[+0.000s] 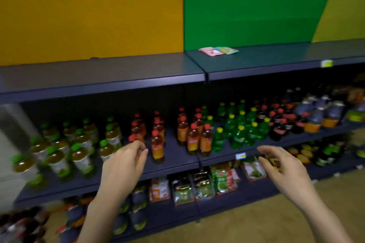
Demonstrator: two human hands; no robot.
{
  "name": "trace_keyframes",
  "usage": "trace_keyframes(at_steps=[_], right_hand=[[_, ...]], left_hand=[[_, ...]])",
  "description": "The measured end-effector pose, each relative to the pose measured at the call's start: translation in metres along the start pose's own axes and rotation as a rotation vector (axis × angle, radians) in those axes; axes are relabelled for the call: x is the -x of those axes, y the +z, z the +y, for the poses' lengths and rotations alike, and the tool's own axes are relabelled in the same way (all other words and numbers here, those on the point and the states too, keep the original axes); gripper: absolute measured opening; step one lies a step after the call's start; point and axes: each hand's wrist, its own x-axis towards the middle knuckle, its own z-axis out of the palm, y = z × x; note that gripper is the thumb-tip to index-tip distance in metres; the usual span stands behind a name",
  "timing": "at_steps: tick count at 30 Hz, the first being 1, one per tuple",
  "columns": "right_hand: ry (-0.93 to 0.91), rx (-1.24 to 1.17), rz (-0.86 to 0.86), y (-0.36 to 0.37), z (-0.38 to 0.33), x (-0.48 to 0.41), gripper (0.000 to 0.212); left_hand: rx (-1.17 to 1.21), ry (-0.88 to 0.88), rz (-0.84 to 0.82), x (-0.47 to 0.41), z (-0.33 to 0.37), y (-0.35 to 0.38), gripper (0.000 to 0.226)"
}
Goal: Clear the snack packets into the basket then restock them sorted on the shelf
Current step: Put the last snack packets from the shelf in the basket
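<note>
A few flat snack packets (218, 51), pink, blue and pale green, lie side by side on the dark top shelf (122, 73) in front of the green wall panel. My left hand (124, 161) hovers in front of the bottle shelf with loosely curled fingers and holds nothing. My right hand (280, 165) is raised further right, fingers relaxed and spread, also empty. Both hands are well below the packets. No basket is in view.
The middle shelf (177, 162) carries rows of green-capped, red-capped and yellow-capped bottles (197, 136). The lower shelf holds boxed and bagged snacks (201, 185) and more bottles. A tan floor (276, 215) lies at the lower right.
</note>
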Motion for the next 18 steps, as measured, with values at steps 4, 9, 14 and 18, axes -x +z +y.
trace_keyframes(at_steps=[4, 9, 14, 18], right_hand=[[0.034, 0.039, 0.004, -0.040, 0.055, -0.019, 0.023], [-0.023, 0.053, -0.038, -0.066, 0.098, -0.058, 0.026], [-0.132, 0.035, -0.044, -0.073, 0.112, -0.113, 0.024], [-0.227, 0.003, -0.008, -0.069, 0.113, -0.174, 0.022]], left_hand=[[0.038, 0.035, -0.023, -0.016, 0.073, 0.039, 0.016], [0.074, 0.055, -0.009, -0.034, 0.142, 0.076, 0.016], [0.058, 0.076, 0.068, -0.072, 0.184, 0.087, 0.014], [0.032, 0.090, 0.134, -0.121, 0.200, 0.093, 0.016]])
